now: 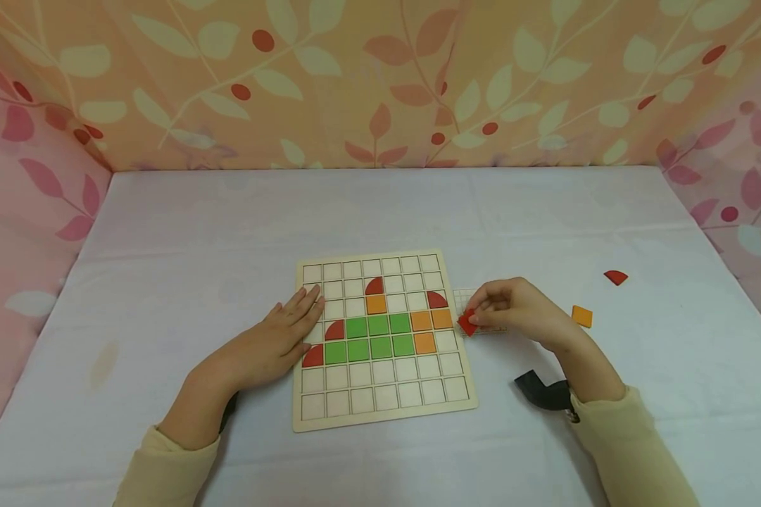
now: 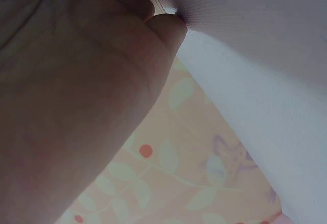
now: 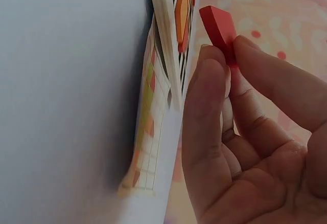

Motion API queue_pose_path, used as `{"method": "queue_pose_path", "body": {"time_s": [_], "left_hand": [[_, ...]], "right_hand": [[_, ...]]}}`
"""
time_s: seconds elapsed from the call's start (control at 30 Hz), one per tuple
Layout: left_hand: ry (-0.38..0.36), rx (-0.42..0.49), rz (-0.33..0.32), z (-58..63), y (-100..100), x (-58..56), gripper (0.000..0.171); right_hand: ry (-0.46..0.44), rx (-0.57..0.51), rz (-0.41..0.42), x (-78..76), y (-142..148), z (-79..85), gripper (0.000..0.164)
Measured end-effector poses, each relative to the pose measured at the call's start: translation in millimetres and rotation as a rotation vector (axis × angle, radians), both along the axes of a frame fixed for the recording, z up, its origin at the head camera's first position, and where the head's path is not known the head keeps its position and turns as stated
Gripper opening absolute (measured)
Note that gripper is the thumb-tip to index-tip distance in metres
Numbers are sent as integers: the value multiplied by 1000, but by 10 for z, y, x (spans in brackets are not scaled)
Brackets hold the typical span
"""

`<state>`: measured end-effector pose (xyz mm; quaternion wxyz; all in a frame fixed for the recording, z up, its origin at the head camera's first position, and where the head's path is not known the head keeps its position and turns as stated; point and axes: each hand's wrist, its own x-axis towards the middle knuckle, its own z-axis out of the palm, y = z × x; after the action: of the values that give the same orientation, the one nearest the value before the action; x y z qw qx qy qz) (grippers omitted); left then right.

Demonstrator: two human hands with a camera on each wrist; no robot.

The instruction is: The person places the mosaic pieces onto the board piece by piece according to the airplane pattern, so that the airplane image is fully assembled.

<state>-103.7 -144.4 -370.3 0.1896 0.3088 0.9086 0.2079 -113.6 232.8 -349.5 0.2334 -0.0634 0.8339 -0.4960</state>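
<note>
A pale wooden grid board (image 1: 386,412) lies on the table, with red quarter-round pieces (image 1: 313,355), green square tiles (image 1: 379,324) and orange square tiles (image 1: 424,343) in some of its cells. My left hand (image 1: 272,348) rests on the board's left edge, fingers straight; in the left wrist view the palm side of this hand (image 2: 87,81) fills much of the picture. Between thumb and fingertips my right hand (image 1: 519,310) pinches a red piece (image 3: 218,27) just at the board's right edge. A printed grid card (image 3: 148,147) lies partly hidden beneath that edge.
To the right, a loose orange square (image 1: 581,316) and a red quarter-round piece (image 1: 616,277) lie on the white tablecloth (image 1: 196,232). A black curved strap (image 1: 541,393) hangs at the right wrist. Patterned cloth (image 1: 380,84) stands behind the table.
</note>
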Motion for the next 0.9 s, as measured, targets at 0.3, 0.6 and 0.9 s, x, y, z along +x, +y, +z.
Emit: {"method": "queue_pose_path", "body": {"time_s": [0.3,0.6,0.9], "left_hand": [[1,4,-1,17,1,6,59],[-5,5,4,26,4,4,59],[1,8,5,22,0,7,60]], "right_hand": [[-10,-11,84,33,-105,-46,13],[4,34,71,37,-145,-82,12],[-31,52,43,44,-192,-85,11]]}}
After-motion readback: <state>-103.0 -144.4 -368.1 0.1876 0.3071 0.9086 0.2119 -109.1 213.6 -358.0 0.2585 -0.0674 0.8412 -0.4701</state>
